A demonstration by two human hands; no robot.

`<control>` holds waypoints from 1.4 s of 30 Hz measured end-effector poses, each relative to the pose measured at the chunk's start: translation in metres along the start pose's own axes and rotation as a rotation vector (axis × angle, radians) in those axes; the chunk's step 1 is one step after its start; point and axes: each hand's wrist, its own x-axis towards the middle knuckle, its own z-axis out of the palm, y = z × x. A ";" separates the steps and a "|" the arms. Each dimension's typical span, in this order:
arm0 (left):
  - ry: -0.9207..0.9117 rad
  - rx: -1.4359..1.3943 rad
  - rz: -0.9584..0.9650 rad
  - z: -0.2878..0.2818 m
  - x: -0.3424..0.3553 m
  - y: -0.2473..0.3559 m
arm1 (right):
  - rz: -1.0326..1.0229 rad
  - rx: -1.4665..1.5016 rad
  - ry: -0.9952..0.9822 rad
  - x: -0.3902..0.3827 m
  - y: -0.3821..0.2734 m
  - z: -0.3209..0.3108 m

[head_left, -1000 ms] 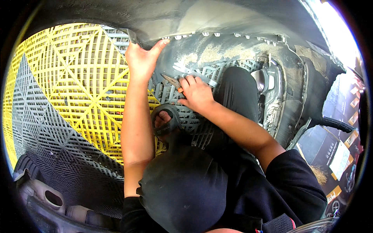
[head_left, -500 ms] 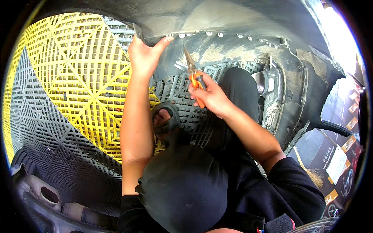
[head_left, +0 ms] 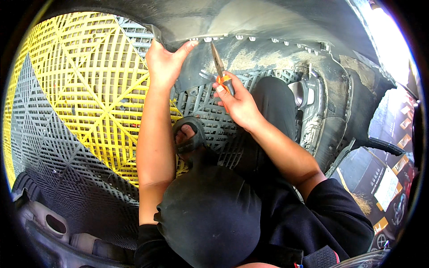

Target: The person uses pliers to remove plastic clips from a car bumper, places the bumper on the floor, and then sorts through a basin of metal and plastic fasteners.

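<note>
A large dark grey plastic car bumper cover arches across the top, with a row of small white clips along its inner edge. My left hand grips the left end of that edge, thumb stretched along it; the other fingers are mostly hidden. In my right hand are needle-nose pliers with orange and black handles. Their tips point up at one clip on the edge and seem to touch it. A silver forked piece sticks out beside the pliers, apparently from the same hand; its other end is hidden.
Yellow and grey grid tiles cover the floor. My sandalled foot and bent knee lie below the bumper. A lamp-like part sits at the right, near printed boxes. Another dark car part is at lower left.
My right hand has moved slightly up and left, bringing the plier tips up to the clip edge. The orange handles look closer together. The left hand stays on the bumper cover.
</note>
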 end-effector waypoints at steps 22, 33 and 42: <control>0.035 0.042 0.038 0.002 0.000 -0.005 | -0.165 -0.224 0.193 0.007 0.006 0.025; 0.011 0.060 0.004 0.002 0.000 -0.003 | -0.045 -0.066 0.082 0.000 0.000 0.032; -0.055 -0.010 -0.064 -0.003 0.000 -0.003 | -0.201 -0.329 0.005 -0.009 -0.004 0.018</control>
